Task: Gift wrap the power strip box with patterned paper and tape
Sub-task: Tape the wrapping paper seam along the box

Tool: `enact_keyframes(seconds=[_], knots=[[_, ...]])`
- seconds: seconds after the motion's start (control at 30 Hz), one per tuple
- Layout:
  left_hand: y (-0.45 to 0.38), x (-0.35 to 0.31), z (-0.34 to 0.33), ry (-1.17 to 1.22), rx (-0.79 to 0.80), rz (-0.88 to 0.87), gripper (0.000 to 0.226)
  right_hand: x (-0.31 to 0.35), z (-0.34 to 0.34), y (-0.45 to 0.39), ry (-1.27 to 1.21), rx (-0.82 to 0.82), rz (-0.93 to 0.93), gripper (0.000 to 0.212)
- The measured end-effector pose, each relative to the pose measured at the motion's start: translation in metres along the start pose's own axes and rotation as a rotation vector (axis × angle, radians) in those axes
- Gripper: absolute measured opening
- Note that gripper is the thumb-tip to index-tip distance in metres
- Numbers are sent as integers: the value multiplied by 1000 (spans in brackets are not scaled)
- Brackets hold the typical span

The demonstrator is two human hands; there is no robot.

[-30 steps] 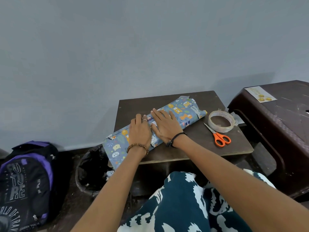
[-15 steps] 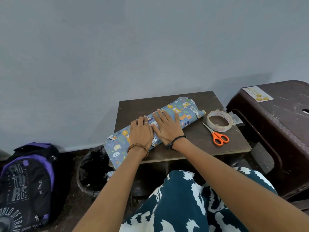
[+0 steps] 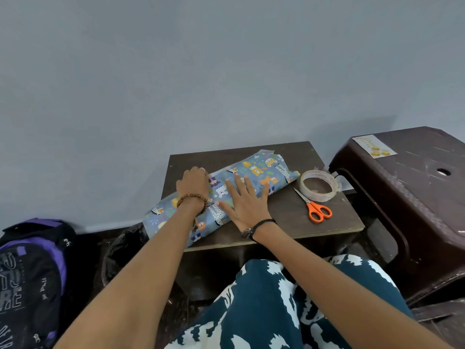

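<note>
Pressing flat on the wrapped box (image 3: pixel 254 177), the right hand (image 3: pixel 245 201) lies palm down with its fingers straight and spread, pointing toward the far edge of the worktop (image 3: pixel 289 212); it holds nothing, only bears on the patterned paper. A black cord sits at its wrist. Just beside it, the left hand (image 3: pixel 192 183) is at the far long side of the box, knuckles up, its fingers curled over that edge so that their tips are hidden; whether they pinch the paper or merely hook over it cannot be told. A ring shows on one finger and a string of brown beads (image 3: pixel 192 200) circles the wrist.

The box is covered in blue paper printed with cartoon animals and lies slantwise across the worktop, one end near the far right part, the other end jutting past the left edge near the front left corner. A loose flap of paper sticks up at the far end.

Toward the right edge of the worktop lies a roll of clear tape (image 3: pixel 318 185), flat on its side, and touching it on the near side a pair of scissors (image 3: pixel 313 206) with orange handles, closed, blades pointing toward the box.

Off the right edge stands a dark brown plastic stool (image 3: pixel 415 197). On the floor to the left rests a black and purple backpack (image 3: pixel 32 278).
</note>
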State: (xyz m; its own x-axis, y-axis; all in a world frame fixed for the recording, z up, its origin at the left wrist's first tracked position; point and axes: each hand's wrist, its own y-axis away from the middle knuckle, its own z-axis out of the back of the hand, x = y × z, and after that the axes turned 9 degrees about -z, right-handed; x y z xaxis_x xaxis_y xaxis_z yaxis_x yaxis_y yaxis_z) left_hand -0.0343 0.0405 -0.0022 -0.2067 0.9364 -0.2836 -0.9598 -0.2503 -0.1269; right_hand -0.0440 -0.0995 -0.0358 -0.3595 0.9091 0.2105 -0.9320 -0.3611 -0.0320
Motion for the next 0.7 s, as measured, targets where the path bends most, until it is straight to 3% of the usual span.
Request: enact_keyframes(seconds=[0.17, 0.6, 0.7], knots=[[-4, -2, 7, -128, -126, -87, 25, 5, 18, -8, -59, -126, 144, 58], [3, -11, -9, -283, -98, -135, 23, 6, 3, -27, -7, 109, 139, 61], [5, -11, -9, -277, -91, -120, 24, 4, 2, -29, -120, 95, 120, 65]])
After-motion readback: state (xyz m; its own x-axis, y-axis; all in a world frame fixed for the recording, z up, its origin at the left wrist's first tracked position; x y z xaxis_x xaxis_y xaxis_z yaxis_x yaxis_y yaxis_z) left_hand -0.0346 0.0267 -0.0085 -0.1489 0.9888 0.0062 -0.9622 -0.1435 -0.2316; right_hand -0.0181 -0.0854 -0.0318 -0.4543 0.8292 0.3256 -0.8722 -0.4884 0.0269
